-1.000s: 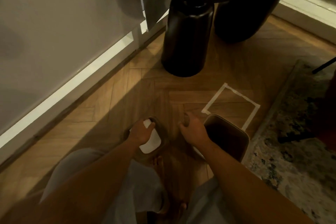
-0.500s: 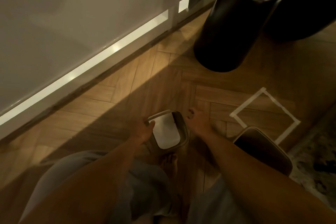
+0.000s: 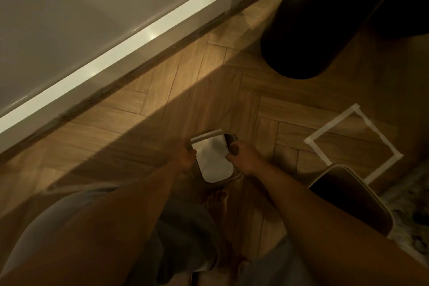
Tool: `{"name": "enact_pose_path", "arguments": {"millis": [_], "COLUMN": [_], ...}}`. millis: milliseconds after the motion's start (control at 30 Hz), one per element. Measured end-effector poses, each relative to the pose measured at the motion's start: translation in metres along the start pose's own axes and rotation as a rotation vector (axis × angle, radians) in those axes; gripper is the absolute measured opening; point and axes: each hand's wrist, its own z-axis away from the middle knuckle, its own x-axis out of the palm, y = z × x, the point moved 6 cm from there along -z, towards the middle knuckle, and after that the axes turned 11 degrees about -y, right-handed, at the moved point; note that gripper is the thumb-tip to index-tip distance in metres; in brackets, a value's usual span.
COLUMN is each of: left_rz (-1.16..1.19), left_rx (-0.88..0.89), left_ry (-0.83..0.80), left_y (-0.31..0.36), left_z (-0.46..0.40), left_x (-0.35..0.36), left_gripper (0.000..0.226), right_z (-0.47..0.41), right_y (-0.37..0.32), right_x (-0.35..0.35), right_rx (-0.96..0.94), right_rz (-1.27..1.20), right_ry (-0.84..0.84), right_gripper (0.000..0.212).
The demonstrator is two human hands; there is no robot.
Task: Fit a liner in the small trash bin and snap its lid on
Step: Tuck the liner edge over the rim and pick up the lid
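Note:
The bin lid (image 3: 214, 160), a brown frame with a white flap in its middle, is held just above the wooden floor in front of me. My left hand (image 3: 185, 157) grips its left edge. My right hand (image 3: 242, 157) grips its right edge, fingers curled over the rim. The small brown trash bin (image 3: 352, 197) stands open to the right, beside my right forearm. Its inside looks dark; I cannot tell whether a liner is in it.
A square of white tape (image 3: 355, 144) marks the floor behind the bin. A thick black furniture leg (image 3: 311, 30) stands at the upper right. A white baseboard (image 3: 111, 60) runs along the wall on the left. A patterned rug (image 3: 413, 204) lies at the right edge.
My right hand has moved left from beside the lid and taken hold of its right edge. The view has shifted left and down, so the bin sits further right.

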Motion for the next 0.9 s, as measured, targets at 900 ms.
{"name": "enact_pose_path", "arguments": {"millis": [900], "left_rz": [0.018], "left_rx": [0.157], "left_ry": [-0.13], "left_y": [0.169], "left_z": [0.095], "left_x": [-0.029], "left_gripper": [0.035], "right_z": [0.103], "right_y": [-0.024], "right_x": [-0.018], "right_rx": [-0.162], "right_rz": [-0.116], "right_ry": [0.024], "right_gripper": [0.067]}}
